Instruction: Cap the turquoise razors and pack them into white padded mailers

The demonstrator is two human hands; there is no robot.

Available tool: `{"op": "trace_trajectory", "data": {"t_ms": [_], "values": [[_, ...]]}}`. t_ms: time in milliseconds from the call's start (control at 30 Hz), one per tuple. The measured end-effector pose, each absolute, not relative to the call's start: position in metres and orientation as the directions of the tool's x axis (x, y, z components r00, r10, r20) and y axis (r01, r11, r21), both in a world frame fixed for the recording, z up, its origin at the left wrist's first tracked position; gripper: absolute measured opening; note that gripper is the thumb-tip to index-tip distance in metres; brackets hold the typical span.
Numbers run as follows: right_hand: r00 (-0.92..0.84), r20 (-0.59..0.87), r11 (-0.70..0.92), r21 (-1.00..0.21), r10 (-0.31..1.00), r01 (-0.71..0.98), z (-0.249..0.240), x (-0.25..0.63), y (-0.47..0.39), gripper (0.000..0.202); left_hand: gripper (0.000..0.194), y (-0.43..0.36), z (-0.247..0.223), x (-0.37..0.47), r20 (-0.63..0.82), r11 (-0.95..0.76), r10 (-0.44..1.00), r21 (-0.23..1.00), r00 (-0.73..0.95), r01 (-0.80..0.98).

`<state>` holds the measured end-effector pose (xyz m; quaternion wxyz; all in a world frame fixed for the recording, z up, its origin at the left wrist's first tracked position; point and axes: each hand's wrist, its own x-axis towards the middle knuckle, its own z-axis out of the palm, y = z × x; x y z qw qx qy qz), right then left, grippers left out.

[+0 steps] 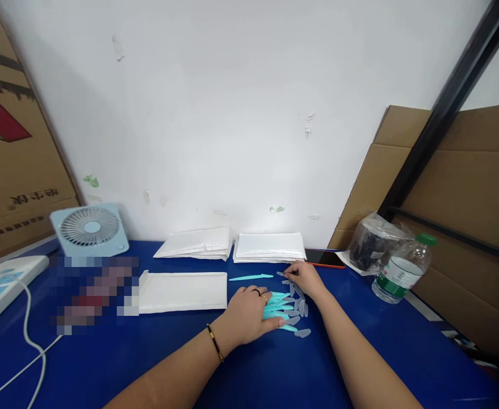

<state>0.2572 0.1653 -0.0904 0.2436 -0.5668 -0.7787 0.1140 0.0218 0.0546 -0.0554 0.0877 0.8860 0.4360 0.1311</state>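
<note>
The left hand [249, 312] is lying flat, palm down, with its fingers spread over a little heap of teal sticks [278, 307]. It is pressing on them, not gripping, and this is likely keeping the small, light pieces from sliding away. Rings are showing on two fingers, and a dark band is sitting on the wrist.

The right hand [302, 278] is sitting just behind the heap. Its fingertips are pinching at one of the small clear caps [299, 304], which are lying mixed in with the teal sticks. The pinch is small and I cannot tell for sure if a cap is already between the fingers.

One single teal stick [250, 278] is lying by itself a little to the left, apart from the heap.

Beside the left hand, a flat white padded bag [183, 291] is lying on the blue worktop [275, 369], close enough to reach. Behind it, near the wall, two neat stacks of white bags [232, 245] are waiting side by side, out of the way of the hands.

A phone [325, 258] is lying just right of the stacks. Farther right, a crinkly plastic bag [370, 241] with dark things inside is sitting next to a water bottle [400, 271] that is leaning over.

Far to the left, a small blue fan [91, 229] is standing upright, facing the person.
</note>
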Motion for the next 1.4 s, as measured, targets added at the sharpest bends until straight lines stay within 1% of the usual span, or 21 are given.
{"op": "trace_trajectory", "data": {"t_ms": [100, 167, 267, 433, 600, 733, 833, 933, 1033, 1100, 1200, 1300, 1400], "values": [[-0.240, 0.238, 0.330, -0.494, 0.941, 0.804, -0.092, 0.258, 0.165, 0.016, 0.073, 0.068, -0.062, 0.017, 0.218, -0.532, 0.845, 0.247, 0.489, 0.810], [-0.235, 0.211, 0.313, -0.526, 0.949, 0.791, -0.092, 0.256, 0.164, 0.016, 0.074, 0.076, -0.067, 0.013, 0.214, -0.495, 0.865, 0.227, 0.453, 0.839], [-0.239, 0.188, 0.304, -0.569, 0.953, 0.764, -0.092, 0.251, 0.163, 0.015, 0.075, 0.083, -0.074, 0.010, 0.175, -0.503, 0.863, 0.224, 0.473, 0.835], [-0.236, 0.209, 0.315, -0.600, 0.949, 0.736, -0.092, 0.248, 0.163, 0.014, 0.076, 0.085, -0.075, 0.010, 0.172, -0.531, 0.847, 0.247, 0.503, 0.810], [-0.303, 0.178, 0.345, -0.635, 0.936, 0.691, -0.091, 0.252, 0.165, 0.015, 0.073, 0.089, -0.074, 0.007, 0.154, -0.533, 0.846, 0.282, 0.510, 0.798], [-0.360, 0.159, 0.368, -0.670, 0.919, 0.645, -0.091, 0.244, 0.170, 0.014, 0.068, 0.090, -0.074, 0.005, 0.156, -0.569, 0.820, 0.323, 0.551, 0.756], [-0.394, 0.157, 0.391, -0.668, 0.906, 0.633, -0.090, 0.233, 0.176, 0.012, 0.064, 0.092, -0.076, 0.003, 0.152, -0.572, 0.817, 0.348, 0.557, 0.743], [-0.412, 0.177, 0.419, -0.655, 0.894, 0.628, -0.083, 0.233, 0.176, 0.013, 0.057, 0.095, -0.077, 0.001, 0.166, -0.550, 0.832, 0.366, 0.529, 0.751], [-0.452, 0.208, 0.472, -0.630, 0.868, 0.617, -0.073, 0.246, 0.167, 0.018, 0.039, 0.099, -0.074, 0.001, 0.204, -0.501, 0.865, 0.372, 0.458, 0.781], [-0.484, 0.180, 0.483, -0.610, 0.856, 0.628, -0.068, 0.256, 0.160, 0.020, 0.028, 0.101, -0.071, 0.002, 0.200, -0.471, 0.882, 0.365, 0.427, 0.803], [-0.496, 0.109, 0.455, -0.599, 0.861, 0.659, -0.067, 0.263, 0.153, 0.019, 0.018, 0.102, -0.068, 0.003, 0.128, -0.440, 0.897, 0.366, 0.424, 0.820], [-0.465, 0.061, 0.396, -0.631, 0.883, 0.668, -0.071, 0.261, 0.152, 0.018, 0.013, 0.102, -0.067, 0.004, 0.077, -0.403, 0.910, 0.393, 0.406, 0.827], [-0.433, 0.026, 0.315, -0.727, 0.901, 0.610, -0.070, 0.260, 0.152, 0.022, 0.013, 0.104, -0.068, 0.002, 0.103, -0.369, 0.926, 0.442, 0.362, 0.818]]}}
